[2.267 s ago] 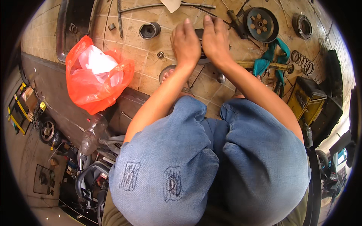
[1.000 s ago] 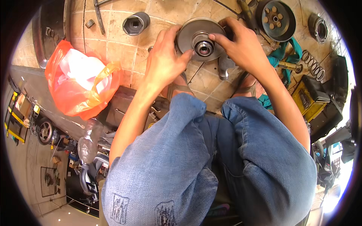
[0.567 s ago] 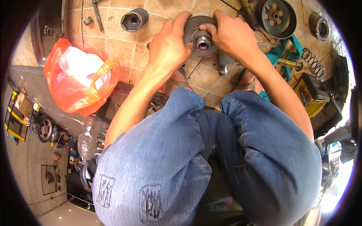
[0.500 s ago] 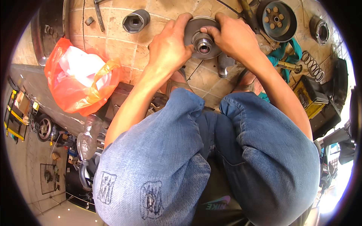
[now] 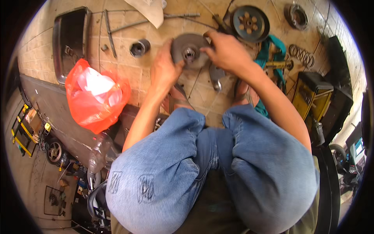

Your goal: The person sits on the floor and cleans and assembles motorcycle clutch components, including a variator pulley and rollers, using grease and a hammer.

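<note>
A grey metal pulley disc (image 5: pixel 194 41) with a raised round hub at its middle is held above the tiled floor, ahead of my knees. My left hand (image 5: pixel 164 64) grips its left rim, the thumb lying on the face near the hub. On the right rim rest the thumb and fingers of my right hand (image 5: pixel 229 50), partly smeared by motion. Left of the disc, a large dark socket (image 5: pixel 140 48) lies on the tiles. Below my right hand is a grey metal piece with a rounded end (image 5: pixel 216 77), its kind unclear.
A round clutch bell (image 5: pixel 249 24), metal ring (image 5: pixel 296 16) and coil spring (image 5: pixel 302 56) lie right, near a teal strap (image 5: pixel 278 45) and yellow toolbox (image 5: pixel 309 93). Left are a red plastic bag (image 5: pixel 97 103), black tray (image 5: pixel 71 29) and T-shaped wrench (image 5: pixel 110 35).
The view has shifted, bringing the tray and a pale sheet further in. The disc has tilted between my hands, and my right thumb has moved from near the hub out to the rim.
</note>
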The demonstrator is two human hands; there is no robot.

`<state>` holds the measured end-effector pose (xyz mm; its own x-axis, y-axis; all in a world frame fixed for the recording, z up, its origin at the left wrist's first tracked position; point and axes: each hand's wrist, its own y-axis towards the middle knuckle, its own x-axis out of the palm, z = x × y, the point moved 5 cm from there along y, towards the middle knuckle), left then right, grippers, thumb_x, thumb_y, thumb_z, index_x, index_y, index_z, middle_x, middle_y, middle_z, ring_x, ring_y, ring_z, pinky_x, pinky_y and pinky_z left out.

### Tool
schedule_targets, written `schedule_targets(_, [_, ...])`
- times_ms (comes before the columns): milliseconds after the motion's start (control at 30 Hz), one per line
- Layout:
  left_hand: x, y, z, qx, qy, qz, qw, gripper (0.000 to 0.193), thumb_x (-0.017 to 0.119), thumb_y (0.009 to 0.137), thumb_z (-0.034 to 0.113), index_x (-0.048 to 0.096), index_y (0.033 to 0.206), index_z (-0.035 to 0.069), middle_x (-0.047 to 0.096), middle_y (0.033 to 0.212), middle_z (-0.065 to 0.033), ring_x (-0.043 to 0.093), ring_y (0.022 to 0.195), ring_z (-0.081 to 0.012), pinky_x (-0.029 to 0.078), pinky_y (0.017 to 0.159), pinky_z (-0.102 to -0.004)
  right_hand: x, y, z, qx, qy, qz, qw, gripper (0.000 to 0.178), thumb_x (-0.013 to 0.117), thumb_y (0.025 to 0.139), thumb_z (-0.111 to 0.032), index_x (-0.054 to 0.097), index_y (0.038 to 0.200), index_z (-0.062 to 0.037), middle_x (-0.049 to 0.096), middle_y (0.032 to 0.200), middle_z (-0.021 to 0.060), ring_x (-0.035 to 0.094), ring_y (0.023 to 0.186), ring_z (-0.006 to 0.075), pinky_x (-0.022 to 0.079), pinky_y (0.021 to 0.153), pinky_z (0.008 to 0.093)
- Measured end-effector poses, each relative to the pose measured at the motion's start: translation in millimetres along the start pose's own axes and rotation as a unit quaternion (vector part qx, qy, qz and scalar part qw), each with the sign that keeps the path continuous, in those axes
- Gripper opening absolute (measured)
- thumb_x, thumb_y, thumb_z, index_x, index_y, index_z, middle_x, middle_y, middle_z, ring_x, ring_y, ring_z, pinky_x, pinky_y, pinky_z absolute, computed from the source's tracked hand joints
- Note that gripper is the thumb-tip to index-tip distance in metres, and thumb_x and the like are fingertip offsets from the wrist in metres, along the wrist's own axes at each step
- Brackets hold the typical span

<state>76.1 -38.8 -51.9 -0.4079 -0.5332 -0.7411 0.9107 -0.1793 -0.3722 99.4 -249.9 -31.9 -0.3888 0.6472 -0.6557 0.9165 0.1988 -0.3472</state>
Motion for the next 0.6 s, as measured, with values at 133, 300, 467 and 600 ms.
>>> schedule_targets(133, [-15.9, -11.4, 4.0, -0.012, -0.008, 0.049, 0.999, 0.071, 0.083, 0.078, 0.014, 0.053, 0.142, 0.003, 0.059, 0.121, -0.0217, 0.061, 0.112, -0.041, 0.052, 0.096, -0.0472, -38.4, -66.5, 23.2, 0.078, 0.078, 0.022, 0.994, 0.03, 0.07, 0.092, -0.026, 0.069, 0.111, -0.0038, 0.073, 0.099, 0.0233, 0.072, 0.097, 0.0383, 0.055, 0.083, 0.049])
schedule_targets(300, [-18.0, -29.7, -26.8, -0.165, -0.144, 0.112, 0.969, 0.024, 0.079, 0.09, 0.021, 0.074, 0.099, 0.0, 0.055, 0.064, -0.0037, 0.049, 0.058, -0.0105, 0.042, 0.055, -0.0321, -73.7, -163.8, 109.3, 0.269, -0.091, 0.094, 0.954, 0.032, 0.071, 0.09, -0.018, 0.064, 0.119, -0.0053, 0.07, 0.101, 0.0211, 0.067, 0.094, 0.0421, 0.053, 0.079, 0.0474])
schedule_targets(467, [-17.6, -31.1, -28.3, -0.161, -0.256, 0.088, 0.949, 0.026, 0.074, 0.095, 0.026, 0.073, 0.092, 0.0, 0.046, 0.06, 0.0044, 0.04, 0.058, -0.0043, 0.032, 0.052, -0.0269, -67.8, -200.4, 179.9, 0.285, -0.221, 0.079, 0.929, 0.059, 0.072, 0.087, -0.024, 0.05, 0.137, -0.0018, 0.058, 0.13, 0.0281, 0.057, 0.118, 0.0478, 0.049, 0.096, 0.0517])
schedule_targets(600, [-16.0, -27.3, -30.0, -0.149, -0.341, 0.105, 0.922, 0.026, 0.076, 0.094, 0.024, 0.071, 0.1, -0.001, 0.05, 0.067, 0.006, 0.043, 0.062, -0.0049, 0.036, 0.056, -0.0252, -63.9, -203.6, 178.2, 0.347, -0.28, 0.082, 0.892, 0.067, 0.073, 0.086, -0.022, 0.046, 0.143, 0.0026, 0.055, 0.137, 0.0304, 0.056, 0.123, 0.0486, 0.048, 0.102, 0.0512])
